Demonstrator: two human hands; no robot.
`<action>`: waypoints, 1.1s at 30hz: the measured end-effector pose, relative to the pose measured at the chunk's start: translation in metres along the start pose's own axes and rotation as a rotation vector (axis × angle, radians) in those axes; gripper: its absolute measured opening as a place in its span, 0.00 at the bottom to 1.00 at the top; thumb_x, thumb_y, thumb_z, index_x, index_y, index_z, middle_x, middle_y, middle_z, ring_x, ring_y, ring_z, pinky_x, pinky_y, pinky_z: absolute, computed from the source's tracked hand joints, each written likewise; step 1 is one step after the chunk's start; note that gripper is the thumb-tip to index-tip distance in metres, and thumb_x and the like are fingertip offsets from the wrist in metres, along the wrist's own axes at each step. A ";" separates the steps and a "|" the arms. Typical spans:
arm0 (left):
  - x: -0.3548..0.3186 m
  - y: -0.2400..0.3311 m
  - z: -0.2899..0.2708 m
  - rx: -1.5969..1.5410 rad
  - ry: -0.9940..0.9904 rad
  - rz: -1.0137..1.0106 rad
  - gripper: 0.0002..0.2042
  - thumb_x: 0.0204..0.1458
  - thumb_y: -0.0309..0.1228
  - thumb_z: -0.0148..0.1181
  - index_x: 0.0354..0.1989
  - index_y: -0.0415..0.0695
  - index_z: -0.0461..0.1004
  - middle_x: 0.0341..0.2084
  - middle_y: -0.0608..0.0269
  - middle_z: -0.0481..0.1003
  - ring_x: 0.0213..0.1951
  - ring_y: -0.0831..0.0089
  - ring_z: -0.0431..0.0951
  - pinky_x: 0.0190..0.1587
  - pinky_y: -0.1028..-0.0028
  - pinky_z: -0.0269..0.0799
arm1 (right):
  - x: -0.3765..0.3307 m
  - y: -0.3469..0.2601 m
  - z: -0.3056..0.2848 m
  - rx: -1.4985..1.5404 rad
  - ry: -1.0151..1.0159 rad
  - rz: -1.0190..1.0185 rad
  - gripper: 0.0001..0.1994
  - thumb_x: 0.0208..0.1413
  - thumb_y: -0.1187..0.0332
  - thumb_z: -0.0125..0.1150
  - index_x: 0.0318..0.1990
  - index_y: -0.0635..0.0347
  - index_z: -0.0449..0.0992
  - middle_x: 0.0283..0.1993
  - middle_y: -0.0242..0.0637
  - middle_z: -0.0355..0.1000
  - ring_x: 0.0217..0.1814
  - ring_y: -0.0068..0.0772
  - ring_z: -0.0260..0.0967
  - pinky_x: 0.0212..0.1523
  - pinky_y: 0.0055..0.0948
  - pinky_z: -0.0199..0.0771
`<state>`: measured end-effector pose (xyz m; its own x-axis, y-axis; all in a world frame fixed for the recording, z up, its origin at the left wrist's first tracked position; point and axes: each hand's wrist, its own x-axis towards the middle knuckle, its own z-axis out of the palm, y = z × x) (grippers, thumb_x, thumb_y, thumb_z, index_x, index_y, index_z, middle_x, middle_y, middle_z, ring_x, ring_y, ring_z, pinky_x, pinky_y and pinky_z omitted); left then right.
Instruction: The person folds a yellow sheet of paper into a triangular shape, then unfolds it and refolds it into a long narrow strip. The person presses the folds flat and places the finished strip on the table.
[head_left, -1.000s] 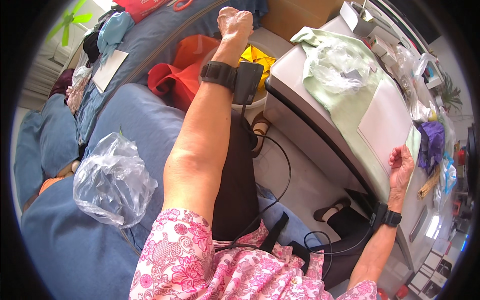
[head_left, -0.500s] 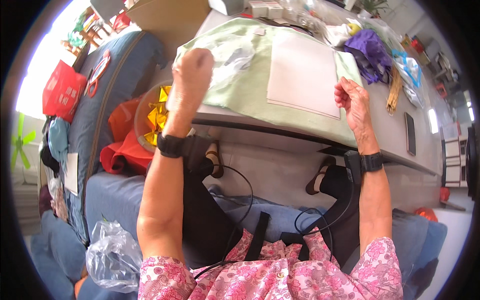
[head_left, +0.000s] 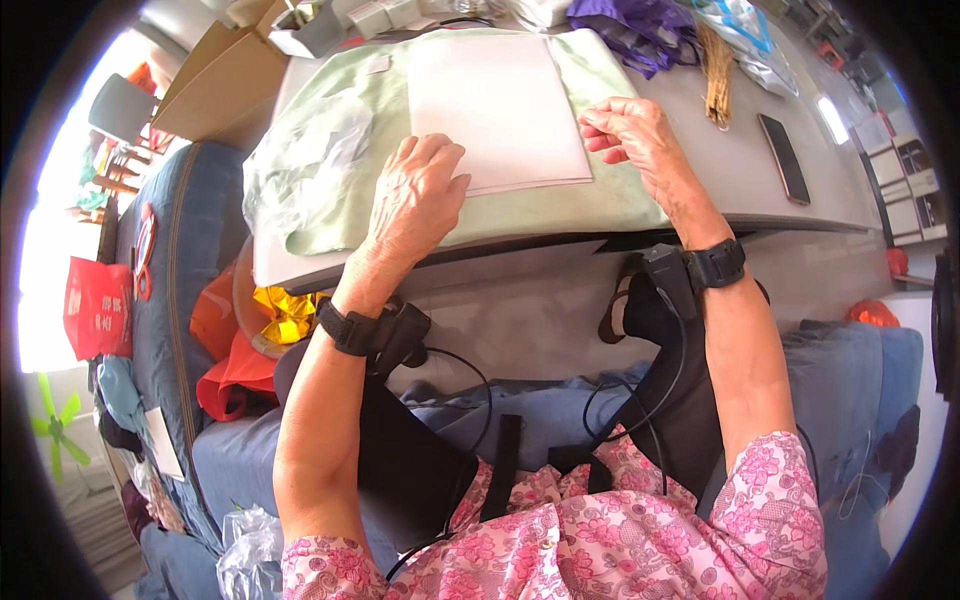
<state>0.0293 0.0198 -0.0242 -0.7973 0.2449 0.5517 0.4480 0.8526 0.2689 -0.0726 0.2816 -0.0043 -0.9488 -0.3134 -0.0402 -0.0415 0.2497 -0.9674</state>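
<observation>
White paper sheets [head_left: 500, 110] lie stacked on a pale green cloth [head_left: 630, 190] spread over the table. Above the near left corner of the sheets is my left hand [head_left: 418, 195], its back turned up. Its fingers are curled under, so anything in them is hidden. Beside the right edge of the sheets, my right hand [head_left: 640, 145] has thumb and forefinger pressed together in a pinch. Whatever may be between those fingertips is too small to name. Clear crumpled plastic [head_left: 325, 135] rests on the cloth to the left of the paper.
A dark phone [head_left: 783, 158], a tan bristly bundle [head_left: 716, 75] and a purple bag [head_left: 640, 35] lie on the table's right side. Gold foil pieces [head_left: 290, 312] fill a tub below its left edge. A cardboard box [head_left: 220, 80] stands at the far left.
My view has shifted, so the table appears further left. My left hand has come lower and rightward, from over the plastic to the paper's corner. My right hand is closer to the paper's edge.
</observation>
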 end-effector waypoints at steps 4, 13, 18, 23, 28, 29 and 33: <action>0.009 0.007 0.008 0.048 -0.073 0.020 0.12 0.50 0.26 0.62 0.43 0.35 0.75 0.46 0.51 0.75 0.50 0.51 0.72 0.54 0.59 0.67 | -0.005 0.001 -0.009 -0.041 -0.047 0.061 0.12 0.60 0.61 0.60 0.38 0.62 0.80 0.35 0.33 0.77 0.35 0.21 0.74 0.34 0.20 0.73; 0.012 0.010 0.021 0.059 -0.143 0.013 0.09 0.52 0.28 0.58 0.40 0.37 0.73 0.45 0.53 0.73 0.49 0.53 0.71 0.52 0.57 0.66 | -0.005 0.009 -0.011 -0.008 -0.090 0.083 0.12 0.60 0.64 0.60 0.39 0.66 0.78 0.37 0.37 0.78 0.34 0.23 0.74 0.34 0.21 0.74; 0.010 0.010 0.025 0.067 -0.120 0.028 0.09 0.52 0.28 0.58 0.39 0.37 0.73 0.46 0.52 0.72 0.50 0.52 0.70 0.52 0.55 0.66 | -0.001 0.012 -0.009 0.043 -0.079 0.116 0.11 0.60 0.66 0.60 0.41 0.66 0.78 0.36 0.38 0.78 0.33 0.22 0.74 0.34 0.21 0.75; 0.012 0.014 0.020 0.083 -0.199 -0.035 0.14 0.54 0.28 0.59 0.46 0.35 0.74 0.51 0.50 0.73 0.53 0.51 0.71 0.56 0.58 0.65 | 0.000 0.011 -0.008 0.110 -0.054 0.171 0.10 0.60 0.68 0.61 0.43 0.66 0.78 0.36 0.38 0.78 0.32 0.20 0.74 0.33 0.20 0.76; 0.012 0.014 0.023 0.065 -0.133 0.006 0.09 0.51 0.27 0.58 0.39 0.37 0.73 0.46 0.52 0.72 0.50 0.52 0.70 0.52 0.56 0.65 | -0.001 0.008 -0.007 0.158 -0.056 0.177 0.10 0.60 0.69 0.60 0.44 0.66 0.77 0.37 0.39 0.77 0.32 0.21 0.74 0.33 0.20 0.77; 0.013 0.014 0.023 0.065 -0.134 0.002 0.09 0.51 0.27 0.58 0.39 0.37 0.73 0.46 0.52 0.73 0.50 0.52 0.70 0.52 0.56 0.65 | -0.001 0.007 -0.007 0.171 -0.053 0.185 0.10 0.60 0.70 0.60 0.44 0.66 0.77 0.38 0.39 0.77 0.32 0.22 0.74 0.33 0.21 0.77; 0.011 0.012 0.025 0.085 -0.127 0.016 0.09 0.51 0.27 0.59 0.39 0.37 0.73 0.45 0.53 0.73 0.50 0.53 0.70 0.52 0.56 0.65 | -0.002 0.006 -0.001 0.225 -0.039 0.191 0.10 0.58 0.69 0.59 0.42 0.66 0.78 0.37 0.40 0.77 0.33 0.24 0.74 0.34 0.23 0.78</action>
<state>0.0155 0.0448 -0.0344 -0.8377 0.3106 0.4492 0.4292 0.8830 0.1898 -0.0713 0.2850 -0.0094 -0.9197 -0.3164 -0.2324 0.2115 0.0992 -0.9723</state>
